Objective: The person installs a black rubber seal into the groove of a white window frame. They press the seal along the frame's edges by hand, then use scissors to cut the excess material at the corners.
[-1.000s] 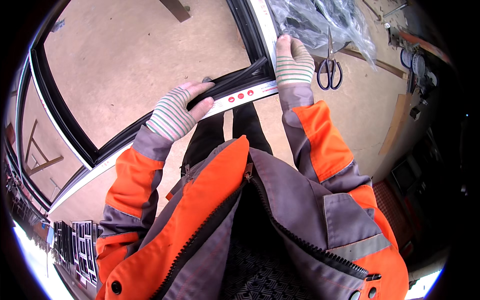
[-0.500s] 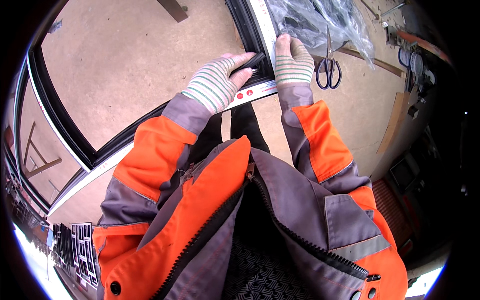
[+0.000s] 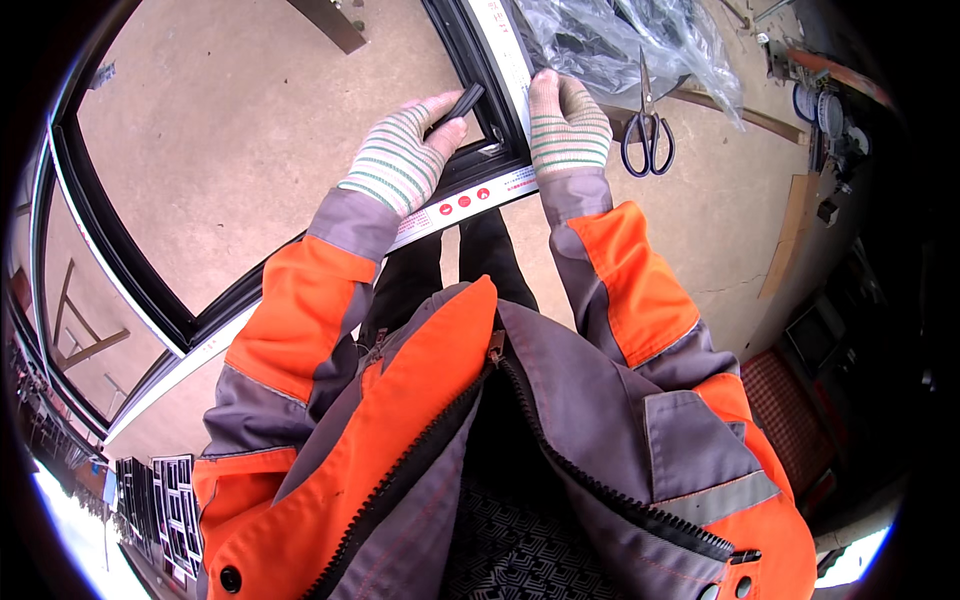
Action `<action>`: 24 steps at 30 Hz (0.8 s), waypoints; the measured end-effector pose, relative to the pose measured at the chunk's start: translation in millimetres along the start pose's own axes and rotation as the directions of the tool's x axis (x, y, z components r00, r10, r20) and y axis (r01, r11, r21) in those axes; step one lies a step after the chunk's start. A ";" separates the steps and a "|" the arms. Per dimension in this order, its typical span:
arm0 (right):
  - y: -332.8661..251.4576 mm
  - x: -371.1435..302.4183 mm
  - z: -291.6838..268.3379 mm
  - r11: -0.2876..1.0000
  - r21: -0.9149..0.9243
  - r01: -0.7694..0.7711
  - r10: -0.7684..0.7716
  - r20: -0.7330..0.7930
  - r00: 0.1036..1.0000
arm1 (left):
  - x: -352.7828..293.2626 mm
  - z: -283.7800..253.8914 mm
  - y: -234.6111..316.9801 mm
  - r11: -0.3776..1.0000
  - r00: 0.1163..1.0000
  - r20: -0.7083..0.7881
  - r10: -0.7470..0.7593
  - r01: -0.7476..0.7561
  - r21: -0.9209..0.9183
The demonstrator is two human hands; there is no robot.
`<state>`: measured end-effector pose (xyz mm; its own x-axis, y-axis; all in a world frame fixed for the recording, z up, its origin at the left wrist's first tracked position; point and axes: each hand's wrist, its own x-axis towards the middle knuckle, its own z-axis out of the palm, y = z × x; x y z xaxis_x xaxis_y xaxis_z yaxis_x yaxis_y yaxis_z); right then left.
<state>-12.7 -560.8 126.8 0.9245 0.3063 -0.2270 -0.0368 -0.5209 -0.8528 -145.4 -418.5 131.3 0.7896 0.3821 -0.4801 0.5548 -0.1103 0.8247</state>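
A black window frame with white printed film along its edges lies across the view, its near right corner in front of me. My left hand, in a white glove with green stripes, is closed on a black rubber strip just inside that corner. The strip's short end sticks out past the fingertips. In a matching glove, my right hand rests at the outer edge of the frame's right side. Its thumb and fingers are pinched together; what they hold, if anything, is hidden.
Scissors with dark handles stand right of my right hand, near crumpled clear plastic sheeting. A second frame lies at the far left. Wooden boards and rolls of tape are at the right.
The whole view has shifted slightly, so the frame corner sits further left. My left hand has moved left and a little away with the rubber strip. My right hand keeps its pinch at the edge.
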 end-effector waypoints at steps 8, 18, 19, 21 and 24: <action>-3.0 -0.2 0.0 1.000 0.016 0.018 -0.018 0.013 1.000 | -3.2 1.7 4.0 0.994 0.998 0.055 0.037 -0.043 0.102; 6.4 0.6 2.9 0.998 0.064 -0.013 0.013 0.000 1.000 | -1.9 -5.7 11.9 0.985 0.975 0.203 0.093 -0.120 0.123; 6.7 1.0 2.9 0.998 0.058 -0.012 0.012 0.002 1.000 | -0.9 -6.1 10.6 0.985 0.972 0.207 0.107 -0.132 0.108; 5.8 1.2 2.7 0.998 0.060 -0.011 0.010 0.007 1.000 | -0.2 -7.5 9.9 0.982 0.968 0.214 0.131 -0.157 0.109; 2.7 0.0 1.3 0.997 0.074 -0.012 0.011 0.016 1.000 | 2.8 -9.9 10.7 0.982 0.961 0.254 0.111 -0.145 0.118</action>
<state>-13.3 -561.2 123.9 0.9178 0.3133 -0.2439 -0.0762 -0.4639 -0.8826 -139.9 -409.5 141.7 0.8869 0.1213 -0.4458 0.4617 -0.2714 0.8445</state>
